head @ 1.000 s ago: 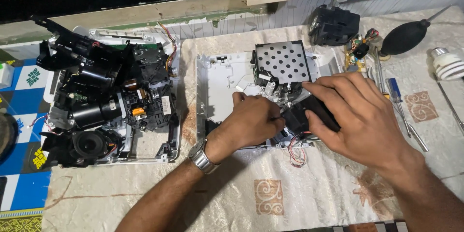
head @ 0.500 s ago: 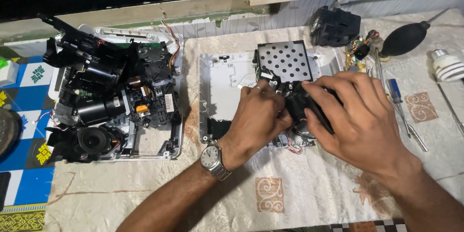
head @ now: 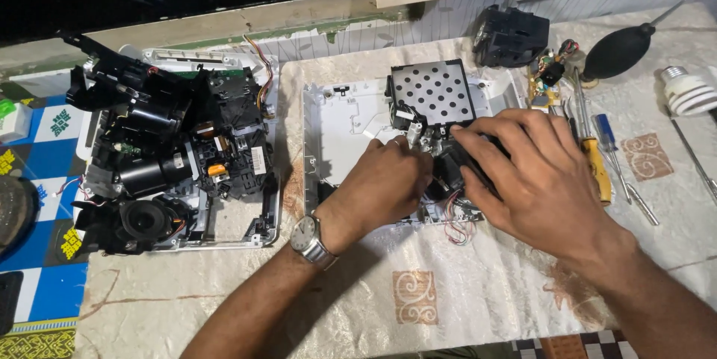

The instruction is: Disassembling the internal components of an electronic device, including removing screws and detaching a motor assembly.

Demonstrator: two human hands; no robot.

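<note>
Both hands sit on the small black plastic module in the open white plastic housing: left hand pinching its edge, right hand clamped over it. Looks mid-teardown; perforated metal plate still mounted, stripped black optical chassis aside left.

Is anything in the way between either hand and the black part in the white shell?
Nothing visible. The right hand already lies on the black part, and the left hand touches it from the other side, beside the perforated metal plate.
</note>
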